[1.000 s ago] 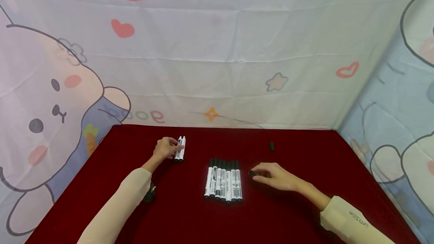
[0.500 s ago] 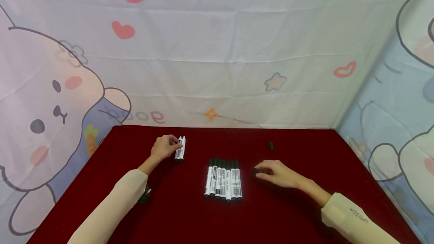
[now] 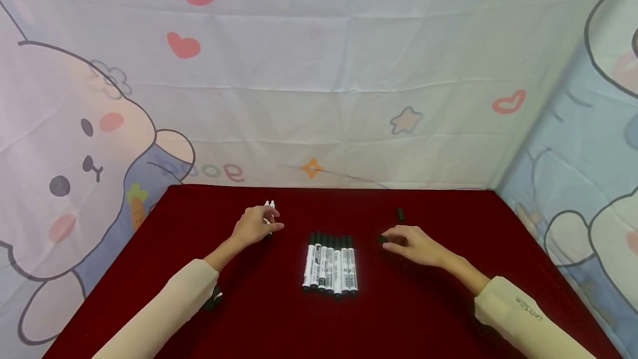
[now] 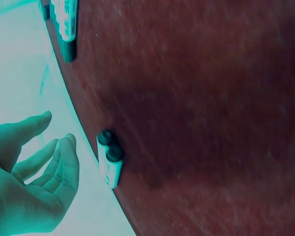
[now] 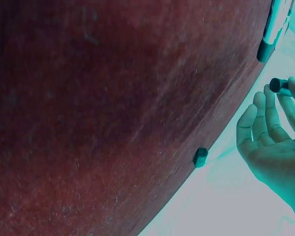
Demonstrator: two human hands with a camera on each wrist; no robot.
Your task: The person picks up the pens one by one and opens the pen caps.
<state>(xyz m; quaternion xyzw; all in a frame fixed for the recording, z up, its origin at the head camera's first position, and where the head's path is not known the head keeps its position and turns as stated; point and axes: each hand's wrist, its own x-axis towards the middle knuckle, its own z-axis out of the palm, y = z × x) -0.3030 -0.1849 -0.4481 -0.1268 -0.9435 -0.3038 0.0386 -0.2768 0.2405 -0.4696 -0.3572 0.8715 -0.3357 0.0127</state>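
Observation:
My left hand [image 3: 256, 225], fingers loosely bent and apart, hovers by two uncapped white markers [image 3: 272, 204] and partly hides them in the head view. In the left wrist view, the ends of those markers [image 4: 110, 160] show beside the hand [image 4: 39, 182], with a gap between. Between thumb and index finger, my right hand [image 3: 416, 245] pinches a small black marker cap [image 5: 280, 86], held above the cloth. Beyond that hand another black cap [image 3: 400, 214] lies on the table. A row of several capped white markers [image 3: 330, 267] lies between my hands.
Dark red cloth [image 3: 379, 314] covers the table, whose far edge meets a printed white curtain [image 3: 299, 109]. Partly under my left sleeve lies a small dark object [image 3: 213, 298], its kind unclear.
My left hand has come off the two uncapped markers and shifted right, now covering more of them. My right hand has moved slightly right and away from me with the cap.

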